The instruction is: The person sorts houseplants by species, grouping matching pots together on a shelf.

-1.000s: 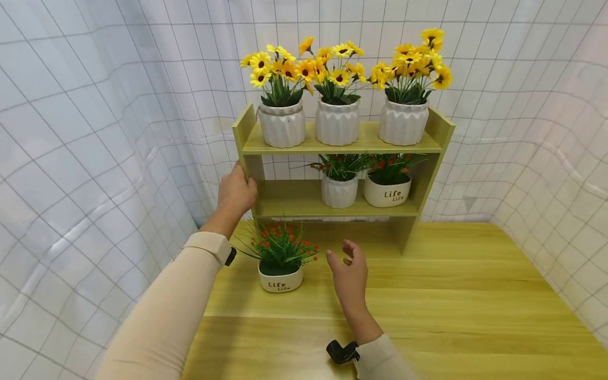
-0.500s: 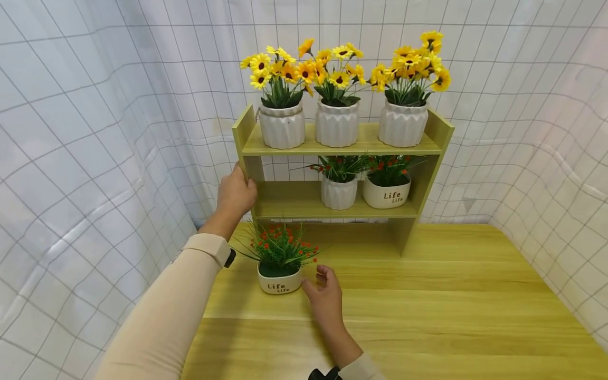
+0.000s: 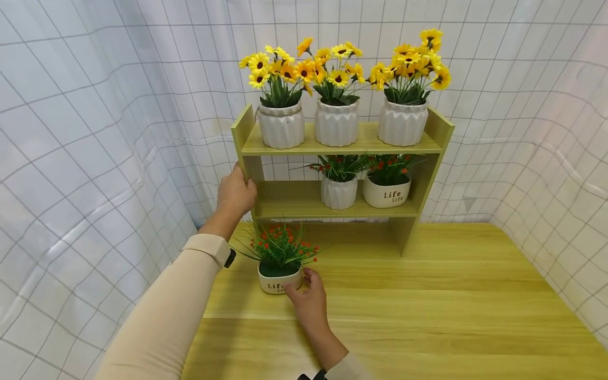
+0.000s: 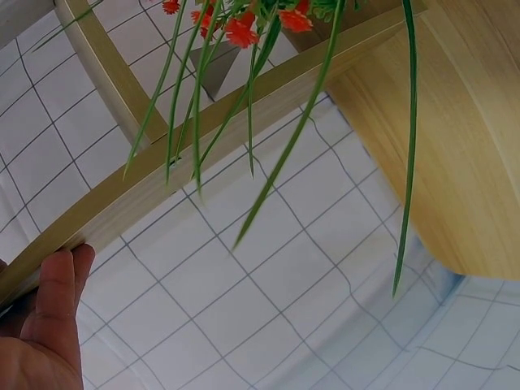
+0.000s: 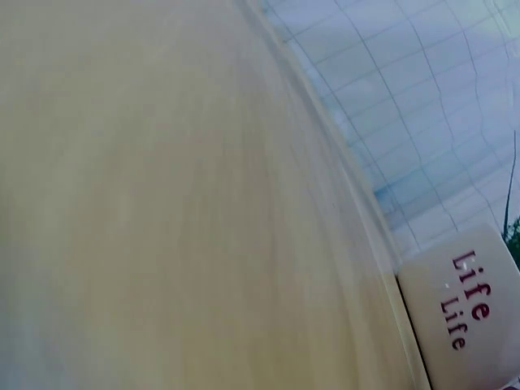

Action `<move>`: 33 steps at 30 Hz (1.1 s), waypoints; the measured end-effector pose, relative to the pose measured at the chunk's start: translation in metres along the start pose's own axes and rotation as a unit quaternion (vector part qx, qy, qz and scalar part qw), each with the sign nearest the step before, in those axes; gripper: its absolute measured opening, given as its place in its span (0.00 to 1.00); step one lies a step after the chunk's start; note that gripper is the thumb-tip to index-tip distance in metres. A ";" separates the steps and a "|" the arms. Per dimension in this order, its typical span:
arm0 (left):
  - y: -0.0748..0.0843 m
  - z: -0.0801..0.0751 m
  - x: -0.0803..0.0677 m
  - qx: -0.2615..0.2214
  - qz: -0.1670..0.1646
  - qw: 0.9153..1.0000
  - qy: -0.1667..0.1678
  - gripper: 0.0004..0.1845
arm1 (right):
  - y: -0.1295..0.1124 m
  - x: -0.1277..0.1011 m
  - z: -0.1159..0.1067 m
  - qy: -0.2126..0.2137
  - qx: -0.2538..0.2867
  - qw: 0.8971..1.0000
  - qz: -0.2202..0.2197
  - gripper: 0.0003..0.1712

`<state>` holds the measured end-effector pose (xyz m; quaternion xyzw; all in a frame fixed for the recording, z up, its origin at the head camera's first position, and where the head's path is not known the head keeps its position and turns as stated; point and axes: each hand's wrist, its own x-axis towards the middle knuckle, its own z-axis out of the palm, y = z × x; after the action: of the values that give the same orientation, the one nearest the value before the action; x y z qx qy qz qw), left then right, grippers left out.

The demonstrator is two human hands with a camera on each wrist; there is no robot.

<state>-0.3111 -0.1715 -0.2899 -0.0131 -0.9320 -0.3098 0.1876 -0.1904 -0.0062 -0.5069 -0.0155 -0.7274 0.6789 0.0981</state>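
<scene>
Small white "Life" pot with red flowers (image 3: 280, 272) sits on the yellow wooden table (image 3: 427, 306), just in front of the wooden shelf (image 3: 247, 158). Right hand (image 3: 310, 301) curls around the pot. Left hand (image 3: 236, 192) grips the shelf's side.

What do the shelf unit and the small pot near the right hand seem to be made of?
Shelf unit: it looks like pale laminated wood board, judging by the printed-looking grain and flat, square edges. Small pot: probably glazed white ceramic, smooth with a slight sheen and printed "Life" lettering; plastic is possible. Its plant looks artificial, likely plastic.
</scene>
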 end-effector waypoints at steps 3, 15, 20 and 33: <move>0.000 0.000 0.000 0.000 0.001 1.000 0.000 0.22 | -0.001 -0.002 0.006 0.009 -0.014 1.000 -0.012 0.37; 0.000 -0.001 0.000 -0.009 0.003 1.000 -0.004 0.20 | -0.003 0.002 0.016 -0.002 -0.029 1.000 -0.013 0.44; 0.000 0.000 0.000 -0.009 -0.001 1.000 -0.008 0.21 | -0.002 0.010 0.017 -0.007 -0.032 0.999 -0.011 0.45; 0.000 0.000 -0.001 -0.007 -0.002 1.000 -0.004 0.20 | -0.003 0.019 0.037 0.021 -0.044 0.998 -0.027 0.58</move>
<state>-0.3105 -0.1715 -0.2906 -0.0144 -0.9306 -0.3167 0.1829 -0.2146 -0.0400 -0.5033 -0.0146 -0.7547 0.6427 0.1312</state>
